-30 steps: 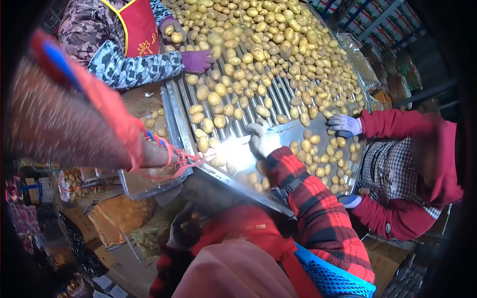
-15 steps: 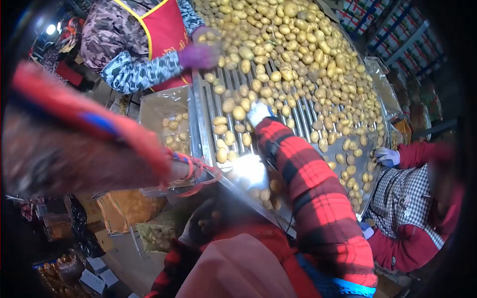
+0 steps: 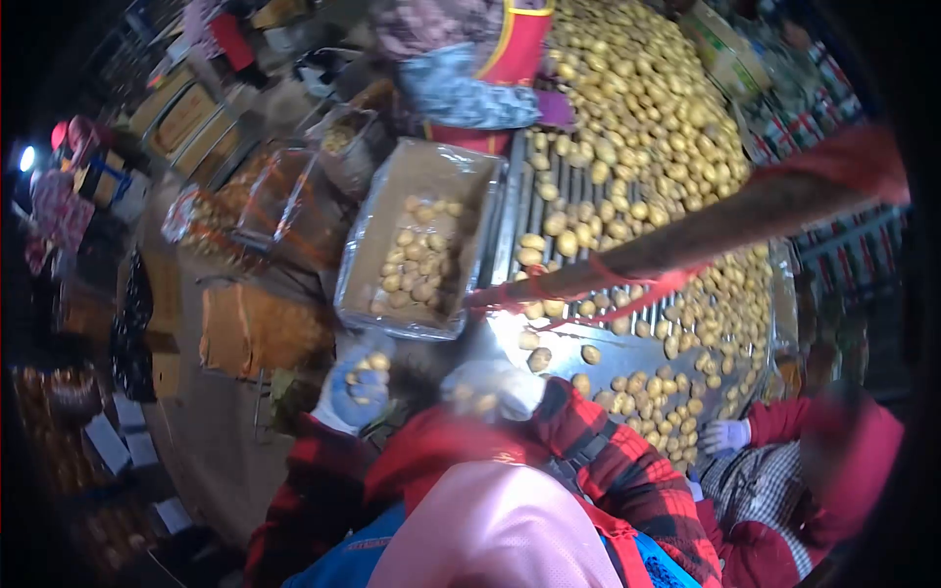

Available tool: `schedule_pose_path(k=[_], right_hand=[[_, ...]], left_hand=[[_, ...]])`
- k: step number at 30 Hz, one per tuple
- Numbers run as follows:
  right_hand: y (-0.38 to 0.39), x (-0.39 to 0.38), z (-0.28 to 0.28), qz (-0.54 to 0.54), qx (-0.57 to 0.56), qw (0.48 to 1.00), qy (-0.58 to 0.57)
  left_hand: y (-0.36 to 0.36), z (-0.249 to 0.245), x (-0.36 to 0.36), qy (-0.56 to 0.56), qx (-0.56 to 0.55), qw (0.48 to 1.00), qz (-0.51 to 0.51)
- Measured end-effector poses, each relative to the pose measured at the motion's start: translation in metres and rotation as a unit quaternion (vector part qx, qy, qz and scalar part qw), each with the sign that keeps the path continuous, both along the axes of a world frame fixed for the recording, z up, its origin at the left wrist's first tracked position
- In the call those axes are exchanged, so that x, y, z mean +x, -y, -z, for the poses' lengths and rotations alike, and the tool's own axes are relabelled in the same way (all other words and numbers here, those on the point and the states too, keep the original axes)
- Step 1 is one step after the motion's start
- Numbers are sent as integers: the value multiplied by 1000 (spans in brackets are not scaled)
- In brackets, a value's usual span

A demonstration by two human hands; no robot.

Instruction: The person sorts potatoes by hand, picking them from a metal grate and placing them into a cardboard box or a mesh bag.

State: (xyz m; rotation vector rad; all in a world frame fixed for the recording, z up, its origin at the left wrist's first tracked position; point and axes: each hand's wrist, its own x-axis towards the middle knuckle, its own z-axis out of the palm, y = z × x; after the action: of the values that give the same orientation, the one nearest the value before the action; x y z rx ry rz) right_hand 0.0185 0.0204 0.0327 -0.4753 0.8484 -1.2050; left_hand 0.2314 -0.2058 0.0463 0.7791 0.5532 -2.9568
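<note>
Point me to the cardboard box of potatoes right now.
Head view, left of centre: the cardboard box sits against the left edge of the roller table, just beyond the left hand, which cups small potatoes.

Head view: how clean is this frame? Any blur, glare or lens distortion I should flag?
Head view: strong fisheye bending, with black vignette at the edges; the right hand is motion-blurred, the left hand with its potatoes sharper; a red-trimmed out-of-focus band crosses the roller table; glare on the metal chute; a lamp flares at left.
</note>
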Motion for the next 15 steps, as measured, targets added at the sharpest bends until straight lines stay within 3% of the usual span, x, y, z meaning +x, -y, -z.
schedule_pose_path(k=[1,2,3,4,6,7,8,10,12,13,14,15], right_hand=[[28,20,-4,-6,-13,1000,-27],[57,35,7,-68,38,997,17],[92,43,-27,-165,92,982,-8],[120,69,-11,-197,72,976,-60],[166,121,-22,-200,102,971,-86],[185,162,32,-167,-77,949,-257],[201,169,29,-199,-218,833,-468],[198,178,19,-138,-164,790,-574],[191,157,54,-136,-188,850,-473],[179,140,67,-146,-174,846,-482],[167,113,28,-169,-78,845,-502],[145,103,59,-54,-119,805,-579]], left_hand=[[26,6,20,-94,-14,995,6],[36,-28,28,-37,-48,997,-55],[46,-37,45,-30,-97,991,-82],[57,-40,63,-22,-145,983,-107],[70,-41,88,10,-123,980,-154],[76,-40,98,39,-103,975,-195],[81,-28,107,37,-100,974,-198],[91,10,123,-128,-15,978,-165],[89,36,112,-198,9,958,-208],[91,41,103,-117,22,962,-244],[98,50,96,-38,31,959,-278],[111,81,87,-141,5,958,-250]])
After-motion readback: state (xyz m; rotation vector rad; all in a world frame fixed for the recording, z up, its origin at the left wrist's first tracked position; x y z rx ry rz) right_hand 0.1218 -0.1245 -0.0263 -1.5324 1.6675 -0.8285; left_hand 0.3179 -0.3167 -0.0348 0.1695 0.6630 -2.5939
